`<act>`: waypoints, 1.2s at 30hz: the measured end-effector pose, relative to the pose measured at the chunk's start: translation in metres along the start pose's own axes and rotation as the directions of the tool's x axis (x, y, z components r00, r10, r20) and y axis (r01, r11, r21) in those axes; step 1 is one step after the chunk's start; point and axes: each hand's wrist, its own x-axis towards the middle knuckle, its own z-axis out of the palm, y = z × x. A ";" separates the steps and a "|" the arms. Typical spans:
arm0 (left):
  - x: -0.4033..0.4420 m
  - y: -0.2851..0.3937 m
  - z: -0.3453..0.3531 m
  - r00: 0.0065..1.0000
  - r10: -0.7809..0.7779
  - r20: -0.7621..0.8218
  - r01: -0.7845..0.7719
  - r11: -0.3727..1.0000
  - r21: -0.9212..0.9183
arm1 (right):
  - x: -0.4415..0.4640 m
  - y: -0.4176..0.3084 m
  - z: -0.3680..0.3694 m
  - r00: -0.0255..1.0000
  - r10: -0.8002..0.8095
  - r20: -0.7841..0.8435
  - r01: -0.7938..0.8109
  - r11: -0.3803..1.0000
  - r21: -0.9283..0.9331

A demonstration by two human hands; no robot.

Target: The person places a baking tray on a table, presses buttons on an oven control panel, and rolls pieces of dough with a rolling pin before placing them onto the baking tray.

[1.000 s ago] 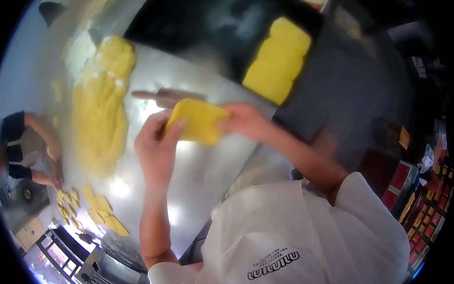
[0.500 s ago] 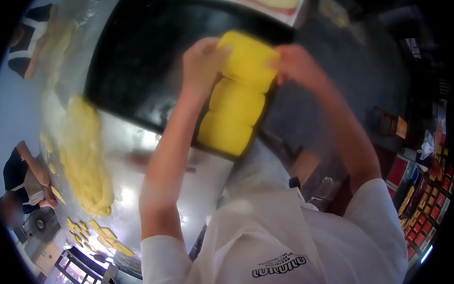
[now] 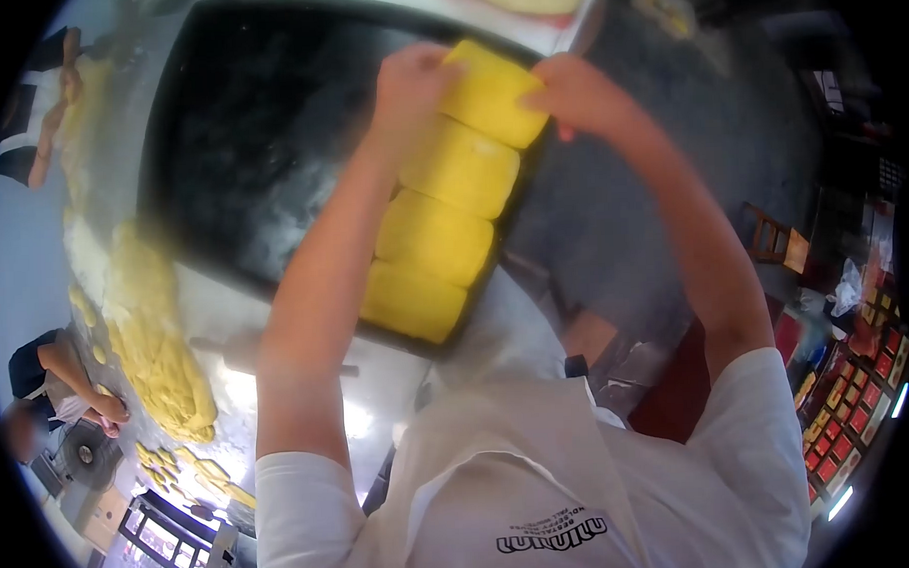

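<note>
A flat yellow dough piece (image 3: 490, 90) lies at the far end of a row on the black tray (image 3: 219, 122). Its left edge is pinched by my left hand (image 3: 413, 85), and its right edge by my right hand (image 3: 578, 94). Several more yellow dough pieces (image 3: 435, 235) follow in the row toward me, pressed edge to edge along the tray's right side. My left forearm crosses over the tray and hides part of it.
A large yellow dough mass (image 3: 156, 344) lies on the metal table left of the tray. Small dough strips (image 3: 206, 473) are nearer. A rolling pin (image 3: 227, 352) is partly behind my left forearm. Two other people stand at the left. A chair (image 3: 773, 241) is at the right.
Both hands moved from over the table to the tray's far right corner, bringing the dough piece to the row's end. Since the middle frame, it has moved slightly farther away and lies flatter.
</note>
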 end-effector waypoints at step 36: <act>-0.046 0.005 0.002 0.855 0.505 -0.115 -0.272 0.627 0.730 | -0.004 -0.014 -0.011 0.884 -0.433 -0.175 0.212 0.706 -0.676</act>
